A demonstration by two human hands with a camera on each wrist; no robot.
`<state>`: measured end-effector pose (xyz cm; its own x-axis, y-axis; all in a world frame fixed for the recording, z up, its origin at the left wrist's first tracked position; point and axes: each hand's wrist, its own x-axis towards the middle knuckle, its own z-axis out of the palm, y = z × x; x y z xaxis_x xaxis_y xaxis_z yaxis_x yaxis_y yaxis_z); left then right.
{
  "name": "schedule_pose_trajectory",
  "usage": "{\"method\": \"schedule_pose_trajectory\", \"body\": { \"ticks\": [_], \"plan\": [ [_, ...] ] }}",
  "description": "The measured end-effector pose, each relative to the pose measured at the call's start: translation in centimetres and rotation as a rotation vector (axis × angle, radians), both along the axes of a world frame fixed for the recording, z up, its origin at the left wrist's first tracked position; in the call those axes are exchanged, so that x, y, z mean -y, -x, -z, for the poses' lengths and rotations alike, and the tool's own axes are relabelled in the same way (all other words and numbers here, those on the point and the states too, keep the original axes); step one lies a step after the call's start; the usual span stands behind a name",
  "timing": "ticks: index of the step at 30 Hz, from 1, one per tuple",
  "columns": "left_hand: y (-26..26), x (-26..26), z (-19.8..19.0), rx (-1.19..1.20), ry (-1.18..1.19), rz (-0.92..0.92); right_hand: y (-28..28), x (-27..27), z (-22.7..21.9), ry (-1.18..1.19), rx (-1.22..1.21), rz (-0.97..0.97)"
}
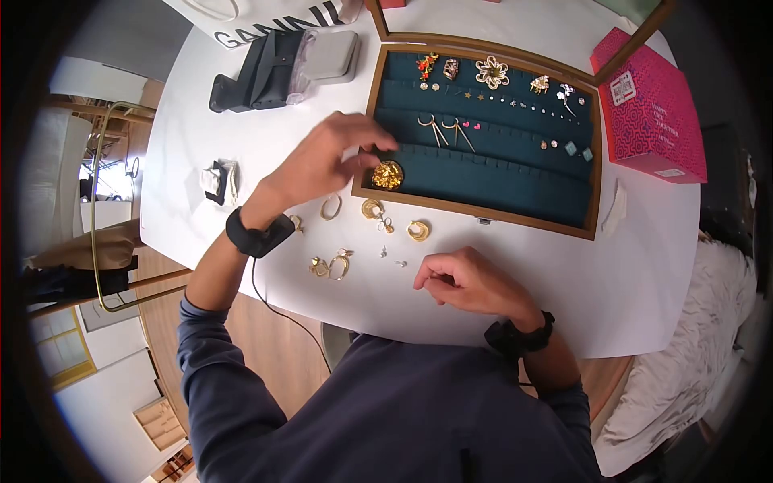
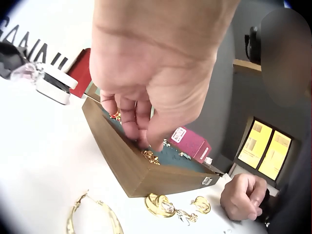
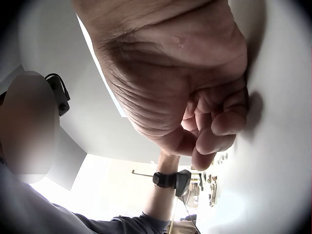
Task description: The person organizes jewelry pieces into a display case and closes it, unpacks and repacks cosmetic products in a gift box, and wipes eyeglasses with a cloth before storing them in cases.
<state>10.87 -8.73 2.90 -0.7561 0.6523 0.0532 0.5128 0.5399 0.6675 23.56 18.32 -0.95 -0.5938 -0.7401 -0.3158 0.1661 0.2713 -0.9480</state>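
Observation:
My left hand [image 1: 326,157] hovers over the near left corner of a wooden jewellery box [image 2: 117,158], thumb and fingers bent downward. Just below the fingertips lies a round gold ornament [image 1: 387,175], inside the box on its dark teal lining [image 1: 499,189]. Nothing shows between thumb and forefinger. My right hand [image 1: 471,282] rests on the white table in front of the box, its fingers loosely curled and holding nothing visible. Between the hands lie gold earrings, among them a thick hoop [image 1: 418,230], a thin hoop [image 1: 331,207] and two small studs [image 1: 400,263].
Inside the box are several earrings and a flower-shaped brooch [image 1: 492,72]; its framed lid stands raised behind. A pink box [image 1: 652,121] is at the right. Dark cases [image 1: 270,68], a grey case [image 1: 331,56] and a white bag [image 1: 241,20] stand at the back left.

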Motion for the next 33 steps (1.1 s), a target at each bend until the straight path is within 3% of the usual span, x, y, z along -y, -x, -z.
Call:
{"method": "schedule_pose_trajectory", "body": {
  "ticks": [6, 9, 12, 13, 14, 20, 27, 29, 30, 32, 33],
  "plan": [
    [2.9, 0.5, -0.9, -0.207, -0.031, -0.11, 0.1, 0.0, 0.3, 0.004, -0.013, -0.007],
    [7.9, -1.8, -3.0, -0.429, 0.102, -0.172, 0.1, 0.0, 0.2, -0.006, -0.029, -0.02],
    [12.7, -5.3, -1.5, -0.434, 0.075, -0.107, -0.1, 0.0, 0.4, 0.002, -0.037, -0.013],
    [13.4, -6.8, -1.0, -0.449, 0.228, -0.124, -0.1, 0.0, 0.5, 0.029, -0.033, 0.004],
    [13.7, -7.8, -0.5, -0.458, 0.383, -0.141, 0.0, 0.0, 0.4, 0.026, -0.036, 0.006],
    [14.5, -8.7, 3.5, -0.524, 0.449, -0.197, -0.4, 0.0, 0.8, 0.03, -0.019, 0.024],
    [13.1, -7.0, 1.5, -0.553, 0.112, -0.226, -0.2, 0.1, 0.2, 0.018, -0.018, 0.039],
    [9.8, -6.9, -1.8, -0.502, 0.072, -0.071, -0.2, 0.2, 0.1, 0.004, -0.012, 0.035],
    [8.0, -6.9, -2.2, -0.495, 0.073, -0.073, -0.1, 0.1, 0.1, 0.0, -0.018, 0.027],
    [4.4, -7.2, -2.8, -0.33, 0.143, 0.206, 0.0, 0.2, 0.2, -0.003, -0.024, 0.01],
    [3.4, -7.5, -2.7, -0.328, 0.145, 0.203, 0.0, 0.2, 0.4, 0.006, -0.034, 0.015]
  ]
}}
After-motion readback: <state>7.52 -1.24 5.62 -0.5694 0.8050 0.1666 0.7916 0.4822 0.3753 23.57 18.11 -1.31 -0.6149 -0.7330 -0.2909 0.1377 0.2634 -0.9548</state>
